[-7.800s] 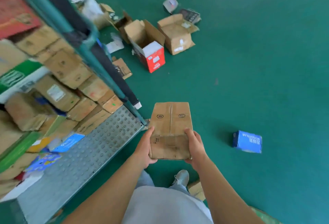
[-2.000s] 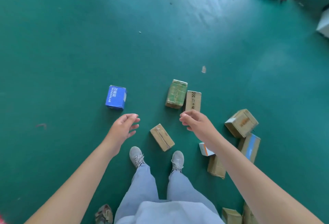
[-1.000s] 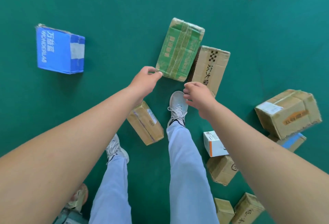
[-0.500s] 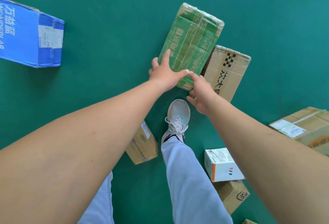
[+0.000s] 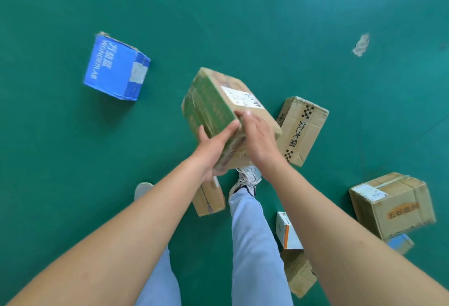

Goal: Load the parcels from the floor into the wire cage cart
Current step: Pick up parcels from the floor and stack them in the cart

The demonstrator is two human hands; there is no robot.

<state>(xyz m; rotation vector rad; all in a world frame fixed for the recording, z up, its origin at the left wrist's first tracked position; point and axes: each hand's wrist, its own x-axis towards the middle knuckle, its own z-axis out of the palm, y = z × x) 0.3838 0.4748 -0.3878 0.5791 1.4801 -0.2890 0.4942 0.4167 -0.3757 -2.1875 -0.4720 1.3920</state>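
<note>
- A green-printed cardboard parcel [image 5: 213,111] with a white shipping label, its print unreadable, is held tilted above the green floor [image 5: 267,14], gripped at its near end by the left hand [image 5: 213,147] and the right hand [image 5: 257,140].
- "WONDERLAB" is read on the blue cardboard box [image 5: 114,67] lying well to the left.
- A brown carton with black chequered marks [image 5: 303,128] lies just right of the held parcel.

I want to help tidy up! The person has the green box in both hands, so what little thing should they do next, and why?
Probably lift it a bit higher and turn toward the cart, which is out of view. The left hand and right hand already hold the green box tilted, off the green floor, while other parcels like the blue box wait.
</note>
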